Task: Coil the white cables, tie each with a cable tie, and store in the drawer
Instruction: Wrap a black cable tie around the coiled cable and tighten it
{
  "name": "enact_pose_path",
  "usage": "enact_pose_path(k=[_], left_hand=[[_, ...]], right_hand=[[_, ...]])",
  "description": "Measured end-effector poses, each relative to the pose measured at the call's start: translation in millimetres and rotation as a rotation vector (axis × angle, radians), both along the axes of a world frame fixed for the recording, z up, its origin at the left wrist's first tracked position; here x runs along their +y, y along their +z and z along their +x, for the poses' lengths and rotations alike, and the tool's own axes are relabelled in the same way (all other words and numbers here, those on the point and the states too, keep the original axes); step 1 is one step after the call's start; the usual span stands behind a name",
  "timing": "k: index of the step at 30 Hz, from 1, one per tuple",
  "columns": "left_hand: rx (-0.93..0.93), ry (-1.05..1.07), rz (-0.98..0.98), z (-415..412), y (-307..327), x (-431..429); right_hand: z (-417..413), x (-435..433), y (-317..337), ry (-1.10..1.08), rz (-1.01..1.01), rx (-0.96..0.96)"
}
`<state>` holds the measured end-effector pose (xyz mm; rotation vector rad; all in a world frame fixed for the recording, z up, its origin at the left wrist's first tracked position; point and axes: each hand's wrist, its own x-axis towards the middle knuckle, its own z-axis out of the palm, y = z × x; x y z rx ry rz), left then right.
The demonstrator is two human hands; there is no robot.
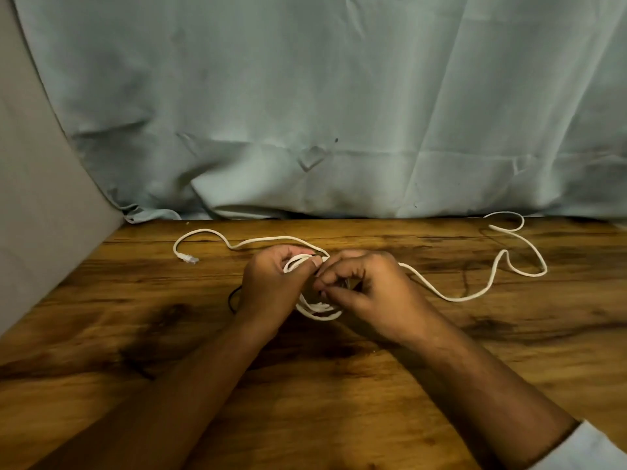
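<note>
This is a makeshift work corner set up indoors; the kind of room cannot be told, because a creased, pale blue-green cloth [305,96] hangs as a backdrop and hides what lies behind. It falls to the rear edge of a dark-grained wooden bench [339,385]. A plain grey wall [34,198] closes the left side. The light is dim and warm.

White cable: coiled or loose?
Partly coiled: left hand grips a few loops, right hand pinches them; long tails lie spread on the table.
</note>
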<state>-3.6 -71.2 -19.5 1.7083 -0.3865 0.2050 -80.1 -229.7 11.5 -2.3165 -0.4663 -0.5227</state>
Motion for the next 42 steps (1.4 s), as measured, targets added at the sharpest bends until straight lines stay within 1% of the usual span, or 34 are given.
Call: enact_pose_path(k=[2,4,6,9,11,16,19,21,26,28,30,32,39,42], left_hand=[[0.000,-0.008,-0.027,-0.9,1.2,-0.9],[-0.018,-0.013,-0.040,-1.7,1.8,-1.1],[-0.068,-0.025,-0.030,-3.3,2.8,-1.9],[-0.191,-0.035,0.018,-6.7,3.6,-3.6],[-0.267,-0.014,0.078,-8.4,3.3,-5.3],[-0.352,-0.015,0.138,-10.6,1.7,-7.9],[-0.371,-0.004,0.154,-9.3,0.1,-7.6],[-0.380,0.006,0.162,-8.4,-1.0,-7.2],[-0.364,0.008,0.150,-6.6,-2.6,-5.9],[-0.366,0.005,0.157,-7.0,-2.8,-6.2],[-0.366,0.002,0.156,-8.0,-3.2,-7.0],[-0.374,0.007,0.160,-8.9,-3.6,-7.9],[-0.373,0.001,0.174,-10.6,-3.3,-8.0],[-0.378,0.006,0.187,-11.9,-2.6,-8.6]], right_hand=[[2.1,-1.1,-2.6,0.020,0.158,-0.001],[2.4,-2.7,-0.9,0.033,0.395,0.076],[0.7,-4.1,3.2,0.027,0.574,0.125],[-0.7,-7.4,9.3,-0.021,0.751,0.128],[-0.4,-11.5,12.0,-0.065,0.819,0.144],[2.8,-21.4,13.0,-0.168,0.669,0.105],[2.8,-23.2,13.6,-0.153,0.646,0.123],[2.4,-22.4,14.3,-0.101,0.692,0.176],[2.3,-18.9,11.7,0.025,0.911,0.315],[1.8,-17.6,12.0,0.028,0.975,0.340],[0.6,-18.0,14.0,-0.003,0.994,0.340],[-0.7,-19.8,16.4,-0.050,0.928,0.326],[-4.8,-21.7,24.4,-0.171,0.522,0.350],[-6.0,-19.9,26.2,-0.225,0.408,0.326]])
